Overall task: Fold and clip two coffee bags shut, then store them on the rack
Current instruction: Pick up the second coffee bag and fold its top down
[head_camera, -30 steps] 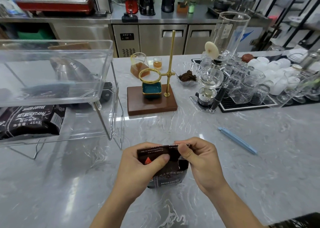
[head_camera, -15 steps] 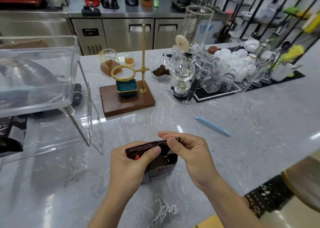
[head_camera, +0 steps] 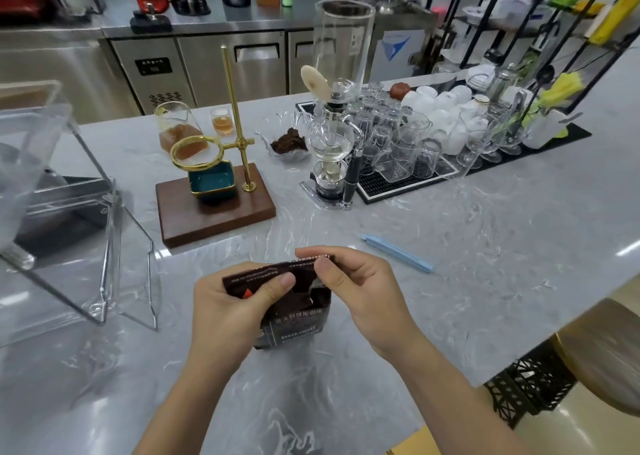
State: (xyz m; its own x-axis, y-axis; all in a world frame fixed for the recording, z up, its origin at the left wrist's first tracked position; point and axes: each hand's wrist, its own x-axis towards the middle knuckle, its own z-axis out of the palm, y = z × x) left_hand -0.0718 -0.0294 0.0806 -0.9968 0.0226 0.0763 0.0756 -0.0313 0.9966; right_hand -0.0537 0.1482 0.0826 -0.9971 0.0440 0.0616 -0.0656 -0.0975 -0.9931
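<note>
A dark brown coffee bag point(head_camera: 298, 319) stands upright on the grey marble counter point(head_camera: 467, 281) near the front edge. My left hand point(head_camera: 228, 309) pinches the left part of its folded-over top. My right hand point(head_camera: 363, 288) pinches the right part of the fold, thumb on top. A light blue bag clip point(head_camera: 396, 252) lies on the counter to the right of and beyond my right hand, untouched. The clear acrylic rack point(head_camera: 104, 247) stands at the left; its contents are mostly out of view.
A wooden pour-over stand point(head_camera: 214, 205) with a brass ring sits behind the bag. A glass siphon brewer point(head_camera: 334, 150), a dish of coffee grounds point(head_camera: 289, 143) and a black mat of glasses and cups point(head_camera: 433, 132) fill the back right. The counter edge runs down the right.
The view has swung right, so the rack and the stored bag on it slid out of the left edge. Both hands keep holding the bag's folded top in about the same grip.
</note>
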